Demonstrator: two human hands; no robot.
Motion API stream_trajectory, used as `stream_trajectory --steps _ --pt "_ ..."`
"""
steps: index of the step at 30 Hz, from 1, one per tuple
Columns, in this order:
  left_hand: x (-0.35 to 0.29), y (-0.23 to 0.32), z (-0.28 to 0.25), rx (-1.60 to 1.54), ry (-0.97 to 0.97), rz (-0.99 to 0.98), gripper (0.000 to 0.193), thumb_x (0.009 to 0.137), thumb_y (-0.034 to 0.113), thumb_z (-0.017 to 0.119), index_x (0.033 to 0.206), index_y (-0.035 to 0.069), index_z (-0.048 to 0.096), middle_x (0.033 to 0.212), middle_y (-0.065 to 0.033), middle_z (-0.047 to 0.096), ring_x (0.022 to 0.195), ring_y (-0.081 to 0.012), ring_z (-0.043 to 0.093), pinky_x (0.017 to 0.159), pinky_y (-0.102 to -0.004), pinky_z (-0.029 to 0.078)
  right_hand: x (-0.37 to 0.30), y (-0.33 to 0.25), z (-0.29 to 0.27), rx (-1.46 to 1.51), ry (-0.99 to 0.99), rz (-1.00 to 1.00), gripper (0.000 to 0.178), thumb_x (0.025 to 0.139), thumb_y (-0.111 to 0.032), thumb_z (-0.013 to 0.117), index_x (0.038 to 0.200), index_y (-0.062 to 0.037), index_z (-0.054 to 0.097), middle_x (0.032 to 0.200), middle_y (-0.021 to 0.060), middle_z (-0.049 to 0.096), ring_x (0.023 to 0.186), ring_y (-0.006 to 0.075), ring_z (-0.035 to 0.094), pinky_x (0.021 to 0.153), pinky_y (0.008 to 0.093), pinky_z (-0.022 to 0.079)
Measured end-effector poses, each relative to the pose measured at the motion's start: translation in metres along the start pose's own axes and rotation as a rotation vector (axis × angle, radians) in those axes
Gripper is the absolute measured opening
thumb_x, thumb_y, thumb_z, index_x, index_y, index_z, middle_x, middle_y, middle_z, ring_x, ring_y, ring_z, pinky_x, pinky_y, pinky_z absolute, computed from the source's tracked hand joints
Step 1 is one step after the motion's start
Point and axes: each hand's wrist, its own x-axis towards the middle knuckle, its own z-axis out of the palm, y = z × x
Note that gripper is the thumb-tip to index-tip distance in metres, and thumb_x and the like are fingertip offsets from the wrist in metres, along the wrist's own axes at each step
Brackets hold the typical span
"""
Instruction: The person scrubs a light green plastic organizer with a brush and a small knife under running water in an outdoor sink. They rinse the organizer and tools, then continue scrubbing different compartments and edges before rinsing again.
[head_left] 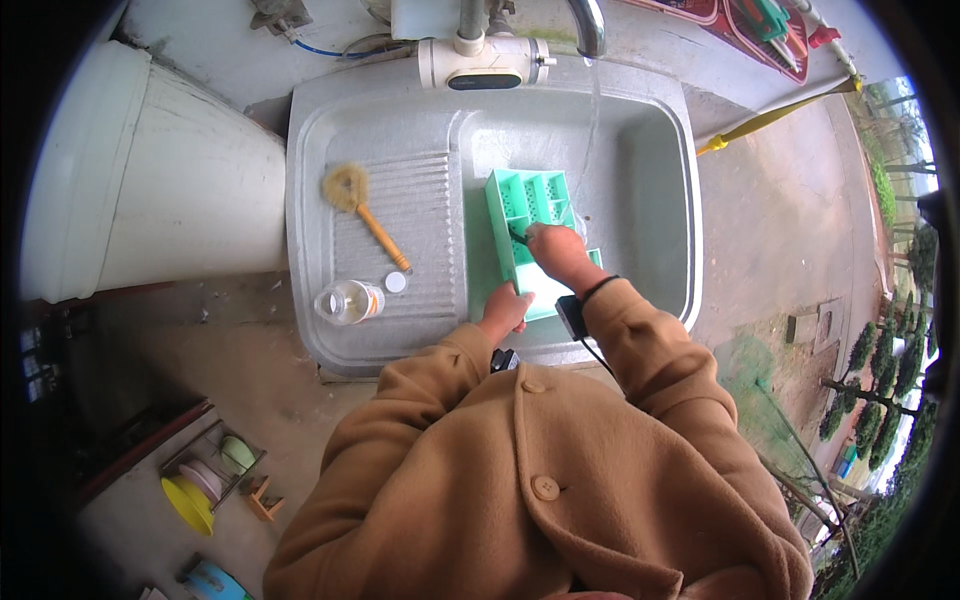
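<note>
A mint-green organizer box [497,215] with several compartments and small holes in its floor stands in the right basin of the sink. My left hand [507,309] grips its near left corner, fingers closed on the wall. Over the middle of the box, my right hand [560,252] is closed around a thin dark stick-like tool [517,236]. The tool's end dips into a left compartment; its working tip is hidden. A thin stream of water [594,120] falls from the faucet [590,35] behind the box.
On the ribbed drainboard of the grey sink [690,200] lie a round-headed brush with a wooden handle [380,236], a white cap [396,282] and a clear bottle [350,302]. A large white bin [190,170] stands left of the sink. A white water heater [480,64] sits at the back.
</note>
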Motion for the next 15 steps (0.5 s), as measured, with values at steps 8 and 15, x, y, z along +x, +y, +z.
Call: stream_trajectory --steps 8,15 --pt "0.001 0.002 -0.002 0.018 0.013 0.004 0.031 0.089 0.025 0.066 0.101 -0.002 0.059 0.071 -0.0114 0.063 0.043 -0.0194 0.057 0.039 -0.035 0.047 0.023 0.034 -0.015 0.062 -0.017 0.023 0.026 0.09 -0.02 0.053 0.091 -0.002 0.071 0.092 0.019 0.07 0.085 0.0382 0.066 0.077 0.0453 0.052" --pt "0.006 -0.001 -0.013 0.078 0.081 0.051 0.031 0.088 0.025 0.067 0.101 -0.002 0.059 0.07 -0.0122 0.062 0.045 -0.0223 0.058 0.043 -0.0374 0.047 -0.039 0.022 -0.032 0.38 0.089 -0.153 0.027 0.09 -0.017 0.053 0.102 -0.001 0.07 0.097 0.0198 0.07 0.09 0.0366 0.066 0.083 0.0418 0.052"
